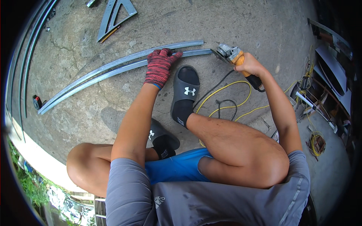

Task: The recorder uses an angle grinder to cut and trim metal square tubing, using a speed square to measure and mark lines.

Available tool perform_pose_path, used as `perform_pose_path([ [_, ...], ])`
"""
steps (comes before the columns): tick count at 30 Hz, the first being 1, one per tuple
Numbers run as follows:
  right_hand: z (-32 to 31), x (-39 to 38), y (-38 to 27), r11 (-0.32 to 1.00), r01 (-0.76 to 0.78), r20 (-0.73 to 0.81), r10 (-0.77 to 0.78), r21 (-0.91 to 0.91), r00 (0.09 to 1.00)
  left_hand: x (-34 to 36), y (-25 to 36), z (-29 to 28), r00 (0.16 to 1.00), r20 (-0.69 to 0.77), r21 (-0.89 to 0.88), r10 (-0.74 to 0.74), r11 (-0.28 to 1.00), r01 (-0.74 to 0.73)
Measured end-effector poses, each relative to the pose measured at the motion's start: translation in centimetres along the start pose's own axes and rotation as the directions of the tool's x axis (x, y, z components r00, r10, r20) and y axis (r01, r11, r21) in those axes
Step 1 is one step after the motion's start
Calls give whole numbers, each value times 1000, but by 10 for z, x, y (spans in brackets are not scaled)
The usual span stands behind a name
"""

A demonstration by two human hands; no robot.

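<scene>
My left hand (pixel 158 67), in a red and black knit glove, has its fingers closed on the nearer of two long metal channels (pixel 113 72) lying side by side on the concrete. Beyond it, the farther metal channel (pixel 135 56) passes by the fingertips; whether they touch it I cannot tell. In my bare right hand (pixel 249 64) is an orange angle grinder (pixel 236 56) with a grey head, gripped around its body. The edge of its cutting disc (pixel 220 55) is at the right end of the nearer channel. Whether the disc is spinning cannot be made out.
A yellow cord (pixel 215 93) and a black cable (pixel 214 87) loop beside my right foot (pixel 185 90). A speed square (pixel 113 19) lies over a pencil (pixel 110 34). The tape measure (pixel 36 101) sits by the channels' left ends. Long metal bars (pixel 27 67) lie far left; clutter lines the right.
</scene>
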State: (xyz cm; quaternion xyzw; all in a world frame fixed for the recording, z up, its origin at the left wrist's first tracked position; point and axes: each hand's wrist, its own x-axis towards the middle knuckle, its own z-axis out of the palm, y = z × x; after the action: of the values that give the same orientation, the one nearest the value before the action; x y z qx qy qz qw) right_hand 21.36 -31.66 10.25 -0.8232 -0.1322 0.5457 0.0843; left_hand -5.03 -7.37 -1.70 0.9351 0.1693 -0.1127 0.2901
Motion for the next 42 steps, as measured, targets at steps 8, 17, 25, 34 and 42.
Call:
perform_pose_path([
  [8,2,1,4,999,18,-9,-18,-33,1000,-1,-3,0,998,-2,37,69,997,-68],
  [17,1,5,9,999,-41,23,40,13,999,0,-3,3,998,34,65,53,996,-55],
  [25,-1,1,0,998,-69,17,69,-2,997,4,-2,-1,999,44,19,17,1000,-18],
  [34,3,3,7,999,-23,6,23,-22,1000,1,3,-8,987,163,-5,-17,1000,18],
  [42,3,10,16,1000,1,-2,-1,12,1000,2,3,-5,986,161,-2,-37,999,38],
])
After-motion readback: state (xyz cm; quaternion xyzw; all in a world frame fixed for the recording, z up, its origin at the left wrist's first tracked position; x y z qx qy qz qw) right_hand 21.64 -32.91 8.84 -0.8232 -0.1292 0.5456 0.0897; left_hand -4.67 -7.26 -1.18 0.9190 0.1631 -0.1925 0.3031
